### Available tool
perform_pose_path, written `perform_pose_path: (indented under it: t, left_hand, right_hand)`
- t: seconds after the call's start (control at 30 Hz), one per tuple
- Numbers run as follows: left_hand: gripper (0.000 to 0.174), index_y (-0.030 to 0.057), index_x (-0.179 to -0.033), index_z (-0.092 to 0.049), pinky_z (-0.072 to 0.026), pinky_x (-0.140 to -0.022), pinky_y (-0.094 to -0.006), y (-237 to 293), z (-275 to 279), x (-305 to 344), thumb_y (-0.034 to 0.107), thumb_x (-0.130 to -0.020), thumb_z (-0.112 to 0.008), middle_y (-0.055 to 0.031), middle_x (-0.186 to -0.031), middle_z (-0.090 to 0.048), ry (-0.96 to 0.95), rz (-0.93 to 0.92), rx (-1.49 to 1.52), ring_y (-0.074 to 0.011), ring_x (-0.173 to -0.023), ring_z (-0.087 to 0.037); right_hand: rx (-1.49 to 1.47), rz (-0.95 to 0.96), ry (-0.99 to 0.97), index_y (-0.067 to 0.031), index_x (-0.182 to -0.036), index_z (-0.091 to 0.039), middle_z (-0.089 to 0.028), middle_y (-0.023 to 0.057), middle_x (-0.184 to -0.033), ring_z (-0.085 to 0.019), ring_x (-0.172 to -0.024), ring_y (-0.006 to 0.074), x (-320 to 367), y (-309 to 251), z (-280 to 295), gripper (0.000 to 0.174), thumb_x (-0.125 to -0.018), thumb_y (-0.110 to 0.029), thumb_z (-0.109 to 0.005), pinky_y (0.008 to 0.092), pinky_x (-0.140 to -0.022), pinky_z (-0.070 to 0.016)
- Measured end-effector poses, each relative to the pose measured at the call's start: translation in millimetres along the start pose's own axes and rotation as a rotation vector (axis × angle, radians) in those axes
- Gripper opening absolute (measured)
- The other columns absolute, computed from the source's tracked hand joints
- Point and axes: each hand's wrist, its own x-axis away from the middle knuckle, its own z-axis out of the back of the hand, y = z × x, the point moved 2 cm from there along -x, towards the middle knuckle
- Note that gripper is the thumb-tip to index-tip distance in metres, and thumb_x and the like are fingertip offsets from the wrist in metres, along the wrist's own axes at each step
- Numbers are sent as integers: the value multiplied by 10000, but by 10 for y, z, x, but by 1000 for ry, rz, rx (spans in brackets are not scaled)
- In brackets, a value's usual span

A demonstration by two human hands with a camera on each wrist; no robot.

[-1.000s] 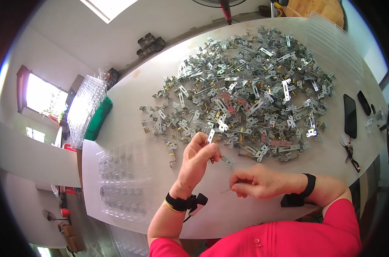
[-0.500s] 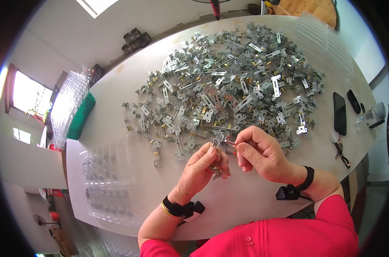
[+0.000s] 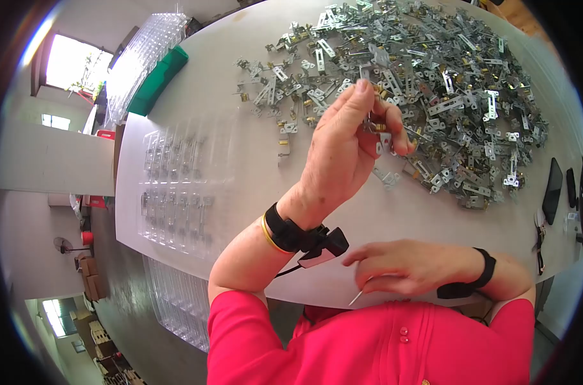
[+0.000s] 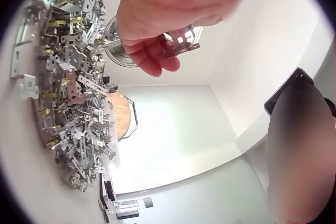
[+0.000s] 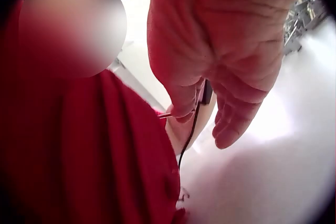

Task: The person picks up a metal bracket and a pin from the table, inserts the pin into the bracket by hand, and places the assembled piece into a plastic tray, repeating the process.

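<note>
The left hand (image 3: 343,138) is raised at the near edge of a large pile of metal brackets (image 3: 458,102), pinching a small metal bracket (image 3: 385,142) with brass-coloured bits between thumb and curled fingers. In the left wrist view the bracket (image 4: 184,50) pokes out past the fingers of the left hand (image 4: 178,8). Low over the table's near edge, close to the red shirt, the right hand (image 3: 410,266) holds a thin, light rod (image 3: 355,298). The right wrist view shows the rod's tip (image 5: 166,115) beside the thumb of the right hand (image 5: 215,40).
Clear plastic trays (image 3: 176,186) holding metal pieces lie on the table (image 3: 253,224) at the left. Behind them stand a green bin (image 3: 158,80) and stacked clear trays (image 3: 144,58). A black phone (image 3: 552,191) and pliers (image 3: 540,240) lie at the right.
The hands came together half a second ago and are now apart. The right hand has drawn back toward the body with the rod; the left, still gripping the bracket, has risen. The head view has shifted.
</note>
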Motion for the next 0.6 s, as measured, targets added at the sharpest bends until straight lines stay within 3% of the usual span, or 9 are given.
perform_pose_path:
  t: [0.07,0.17,0.3,0.33,0.37,0.43,0.47,0.57,0.6]
  left_hand:
    - [398,77,-927,-557,-541,-836,-471,58,-75,-93,404,-1117,-431,-105,-897,-613,-69,-55,55,-259,-760,-644]
    - [375,78,-930,-554,-541,-849,-483,53,-118,-212,385,-1116,-445,-106,-907,-614,-46,-120,82,-263,-770,-642]
    - [328,71,-967,-540,-544,-846,-485,12,-155,-221,350,-1117,-458,-110,-917,-611,13,-146,14,-260,-770,-633]
    - [320,66,-975,-530,-546,-848,-479,-14,-111,-213,338,-1122,-447,-110,-919,-607,2,-131,31,-259,-777,-635]
    - [320,66,-975,-530,-546,-848,-479,-23,-89,-188,338,-1122,-447,-110,-919,-607,-15,-131,33,-259,-777,-635]
    - [323,63,-980,-525,-548,-856,-476,-45,-34,-119,336,-1126,-434,-108,-926,-604,4,-95,-42,-260,-788,-639]
    - [326,61,-989,-524,-548,-859,-477,-75,11,-88,338,-1129,-423,-113,-933,-603,-31,-75,-33,-258,-798,-640]
    - [324,60,-999,-523,-547,-859,-485,-153,52,22,335,-1132,-415,-118,-930,-600,-6,-13,-68,-266,-808,-646]
    - [322,57,-1020,-528,-547,-856,-491,-177,72,54,333,-1133,-407,-130,-933,-607,-38,-21,-100,-280,-811,-654]
  right_hand:
    - [-20,50,-50,-59,-1027,-612,-553,234,-1301,-517,-1301,429,-107,51,-161,101,-1015,-158,-622,461,-1057,-443]
    - [-115,60,-68,-46,-1063,-651,-529,271,-1381,-403,-1432,449,-293,91,-282,162,-1040,-200,-605,483,-1164,-369]
    - [-268,94,-198,-36,-1026,-650,-575,190,-1290,-349,-1478,425,-467,88,-364,203,-1061,-226,-589,481,-1192,-323]
    - [-273,156,-184,-24,-1017,-635,-606,127,-1158,-488,-1361,329,-483,133,-401,222,-1070,-233,-584,425,-1114,-399]
    - [-260,154,-173,-24,-1017,-635,-606,127,-1158,-488,-1361,329,-451,139,-405,222,-1070,-233,-584,425,-1114,-399]
    - [-466,106,-259,-37,-998,-597,-571,37,-985,-551,-917,148,-400,121,-408,176,-1061,-201,-592,317,-825,-459]
    - [-513,124,-272,-36,-1010,-595,-571,5,-943,-520,-867,94,-390,132,-427,188,-1072,-214,-580,288,-776,-448]
    - [-521,59,-352,-18,-1031,-609,-618,61,-1055,-572,-1012,149,-369,128,-412,187,-1082,-192,-561,316,-904,-464]
    - [-473,68,-341,-11,-1029,-596,-620,54,-1036,-569,-993,141,-364,171,-436,195,-1085,-193,-557,311,-881,-465]
